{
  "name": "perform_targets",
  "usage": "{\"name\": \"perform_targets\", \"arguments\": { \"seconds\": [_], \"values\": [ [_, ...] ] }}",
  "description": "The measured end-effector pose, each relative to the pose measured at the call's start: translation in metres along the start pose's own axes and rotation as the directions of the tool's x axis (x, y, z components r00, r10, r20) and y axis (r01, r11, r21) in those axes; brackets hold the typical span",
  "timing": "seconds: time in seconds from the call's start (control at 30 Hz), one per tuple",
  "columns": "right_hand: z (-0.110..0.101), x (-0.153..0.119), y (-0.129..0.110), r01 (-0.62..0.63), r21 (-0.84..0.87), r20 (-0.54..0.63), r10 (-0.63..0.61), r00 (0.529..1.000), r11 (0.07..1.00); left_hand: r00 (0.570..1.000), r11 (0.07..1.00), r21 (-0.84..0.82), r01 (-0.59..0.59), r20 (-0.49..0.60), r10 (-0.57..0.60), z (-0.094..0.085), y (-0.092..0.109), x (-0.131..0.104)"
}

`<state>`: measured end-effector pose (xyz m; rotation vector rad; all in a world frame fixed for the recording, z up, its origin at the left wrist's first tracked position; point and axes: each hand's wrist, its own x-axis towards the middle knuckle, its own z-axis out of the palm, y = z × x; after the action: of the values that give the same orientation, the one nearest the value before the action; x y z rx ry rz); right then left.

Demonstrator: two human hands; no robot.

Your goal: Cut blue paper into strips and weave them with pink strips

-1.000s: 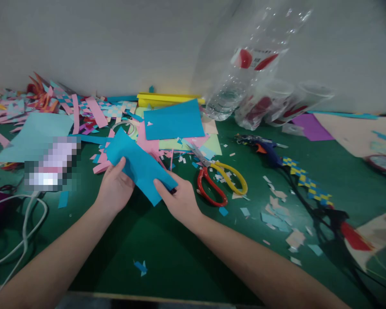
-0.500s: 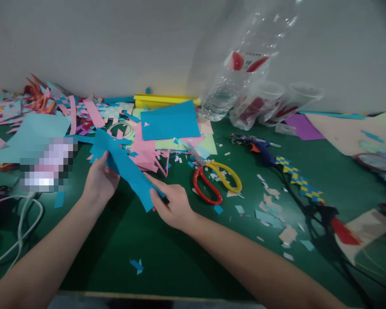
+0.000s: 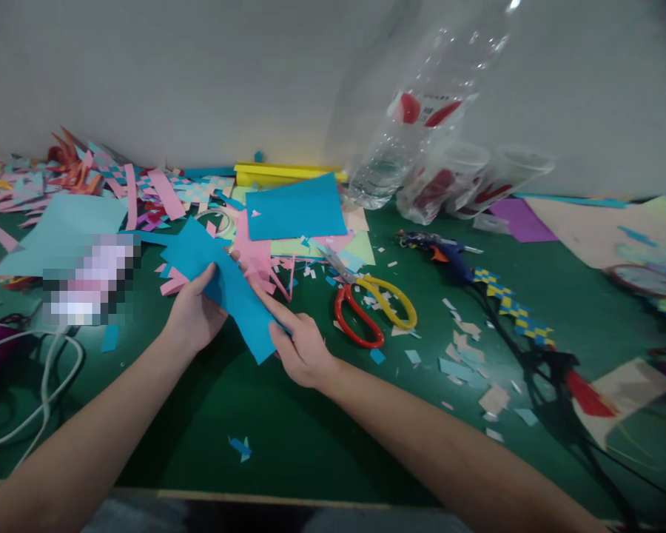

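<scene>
Between my hands, above the green table (image 3: 288, 444), is a piece of blue paper (image 3: 236, 296) held at a slant. My left hand (image 3: 195, 314) is closed on its left side, thumb on top and the other fingers underneath. My right hand (image 3: 300, 340) pinches the right edge near the lower end, with a finger stretched along that edge. Right of this hand lie scissors (image 3: 360, 296) with one red and one yellow handle, blades pointing away to the left. Behind the hands a flat blue sheet (image 3: 297, 209) rests on pink and pale papers.
A pixelated phone (image 3: 97, 277) with a white cable (image 3: 47, 385) is at left, near a light blue sheet (image 3: 72, 222). Paper strips (image 3: 166, 194) pile along the wall. A plastic bottle (image 3: 385, 166), cups (image 3: 510, 174) and a glue gun (image 3: 444, 252) stand or lie at right, with scattered scraps (image 3: 466, 363).
My left hand has moved right, closer to my right hand. The blue paper has turned so that more of its broad face shows. Both hands keep hold of it.
</scene>
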<state>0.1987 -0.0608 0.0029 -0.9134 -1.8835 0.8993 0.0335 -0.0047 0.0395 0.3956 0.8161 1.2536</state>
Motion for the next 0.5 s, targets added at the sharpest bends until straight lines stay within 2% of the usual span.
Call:
{"name": "perform_targets", "arguments": {
  "seconds": [0.1, 0.3, 0.43, 0.5],
  "values": [
    [0.0000, 0.0007, 0.0041, 0.133, -0.111, 0.088, -0.124, 0.988, 0.985, 0.999, 0.992, -0.128, 0.024, -0.030, -0.028, 0.0021, 0.0015, 0.0008],
    [0.0046, 0.0018, 0.0091, 0.300, -0.233, 0.208, -0.254, 0.945, 0.925, 0.996, 0.965, -0.250, 0.076, 0.068, -0.060, -0.0006, 0.0043, 0.0011],
    [0.0060, 0.0001, 0.0053, 0.401, -0.130, 0.146, -0.382, 0.913, 0.907, 0.986, 0.973, -0.198, 0.120, 0.140, -0.093, -0.0047, 0.0043, 0.0006],
    [0.0049, 0.0002, 0.0030, 0.369, -0.037, 0.060, -0.367, 0.928, 0.929, 0.977, 0.980, -0.158, 0.119, 0.192, -0.088, -0.0054, 0.0038, -0.0014]
  ]
}}
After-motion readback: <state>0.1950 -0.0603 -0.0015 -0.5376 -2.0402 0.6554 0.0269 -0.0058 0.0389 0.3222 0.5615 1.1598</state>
